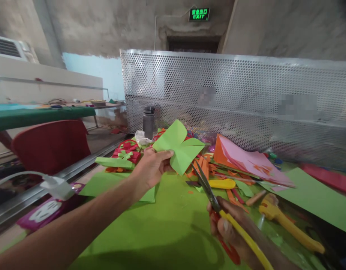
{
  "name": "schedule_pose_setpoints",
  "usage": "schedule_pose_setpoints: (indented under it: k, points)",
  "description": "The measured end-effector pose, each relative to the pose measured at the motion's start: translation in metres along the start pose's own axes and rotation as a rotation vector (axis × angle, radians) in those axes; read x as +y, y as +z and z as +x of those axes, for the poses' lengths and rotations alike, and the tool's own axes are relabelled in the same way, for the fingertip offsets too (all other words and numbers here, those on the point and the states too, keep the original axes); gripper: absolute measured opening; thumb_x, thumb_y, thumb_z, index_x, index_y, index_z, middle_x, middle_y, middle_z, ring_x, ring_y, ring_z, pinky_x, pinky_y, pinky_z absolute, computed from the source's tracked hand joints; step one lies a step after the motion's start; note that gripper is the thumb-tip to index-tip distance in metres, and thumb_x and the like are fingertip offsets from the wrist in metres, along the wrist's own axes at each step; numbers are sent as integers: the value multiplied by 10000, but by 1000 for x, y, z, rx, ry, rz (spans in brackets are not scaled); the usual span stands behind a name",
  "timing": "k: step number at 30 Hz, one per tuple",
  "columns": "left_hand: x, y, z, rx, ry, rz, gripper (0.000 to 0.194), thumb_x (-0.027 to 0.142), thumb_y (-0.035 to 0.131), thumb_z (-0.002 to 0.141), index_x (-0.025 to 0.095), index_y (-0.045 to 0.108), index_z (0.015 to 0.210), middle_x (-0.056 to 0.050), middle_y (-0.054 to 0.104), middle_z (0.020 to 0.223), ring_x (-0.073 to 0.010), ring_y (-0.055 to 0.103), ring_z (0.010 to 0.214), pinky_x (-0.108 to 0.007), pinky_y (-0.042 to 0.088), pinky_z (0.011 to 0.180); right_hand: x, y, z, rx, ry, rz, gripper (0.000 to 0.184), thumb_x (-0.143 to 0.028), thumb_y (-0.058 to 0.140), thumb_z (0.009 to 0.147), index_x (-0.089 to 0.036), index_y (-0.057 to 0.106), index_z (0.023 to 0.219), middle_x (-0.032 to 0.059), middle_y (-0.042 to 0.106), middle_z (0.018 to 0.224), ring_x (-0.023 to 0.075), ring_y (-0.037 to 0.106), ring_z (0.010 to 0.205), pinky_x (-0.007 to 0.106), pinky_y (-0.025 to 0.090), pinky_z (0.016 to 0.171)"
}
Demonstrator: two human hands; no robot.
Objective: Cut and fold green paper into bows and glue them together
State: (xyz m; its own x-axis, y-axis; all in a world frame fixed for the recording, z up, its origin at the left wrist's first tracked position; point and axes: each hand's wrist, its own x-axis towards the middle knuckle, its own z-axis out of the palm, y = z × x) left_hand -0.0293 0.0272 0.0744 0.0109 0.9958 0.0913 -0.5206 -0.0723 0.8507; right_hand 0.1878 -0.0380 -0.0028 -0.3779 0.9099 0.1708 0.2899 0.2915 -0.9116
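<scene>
Clearly, your left fingers pinch the green paper cutout; your right fingers wrap the scissors, blades parted.

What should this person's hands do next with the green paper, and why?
I'd probably bring the scissors up to the edge of the green paper. The left hand pinches the paper out in front, while the right hand grips the scissors by the handles, their tips pointing up close by the paper's lower right edge.
</scene>
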Motion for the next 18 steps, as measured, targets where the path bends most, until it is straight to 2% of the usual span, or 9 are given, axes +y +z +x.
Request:
schedule_pose_setpoints:
  k: [2, 5, 9, 12, 15, 18]
  points:
    - [0, -4, 1, 3, -26, 9, 214, 16, 623, 690, 86, 647, 891, -75, 715, 670, -164, 648, 493, -249, 552, 468, -4, -6, 1, -24, 18, 31, 548, -750, 378, 736, -221, 473, 840, -60, 341, 549, 104, 290, 452, 249, 243, 420]
    - [-2, -6, 3, 12, -84, 42, 170, 1, 592, 698, 84, 646, 835, -78, 713, 663, -164, 653, 498, -250, 558, 465, -13, -18, 2, -59, 42, 2, 508, -698, 409, 772, -210, 493, 883, -41, 390, 601, 106, 324, 465, 242, 271, 414]
    - [-11, -8, 4, -17, -172, 105, 123, 0, 586, 702, 83, 639, 776, -90, 710, 666, -171, 655, 506, -264, 563, 462, -19, -27, 4, -37, 17, -37, 464, -642, 427, 798, -195, 498, 902, -29, 410, 608, 99, 316, 446, 229, 253, 379]
    - [-22, -14, 2, -51, -233, 129, 92, 30, 617, 694, 79, 643, 768, -109, 711, 691, -196, 671, 557, -295, 576, 503, -18, -30, 7, -14, 24, -33, 404, -584, 531, 763, -199, 491, 877, -50, 389, 599, 86, 307, 448, 211, 260, 378]
    - [-33, -21, -3, -76, -293, 139, 152, 60, 660, 672, 89, 659, 822, -115, 718, 730, -216, 682, 603, -318, 581, 533, -18, -29, 11, 83, 46, -26, 370, -505, 607, 744, -206, 464, 909, -49, 425, 641, 86, 359, 465, 213, 314, 404]
    - [-41, -25, -8, -62, -355, 144, 107, 61, 682, 640, 83, 668, 743, -113, 714, 698, -197, 671, 563, -293, 576, 522, -19, -27, 13, 200, 50, 12, 361, -499, 597, 758, -216, 453, 930, -44, 454, 656, 90, 391, 456, 225, 333, 404]
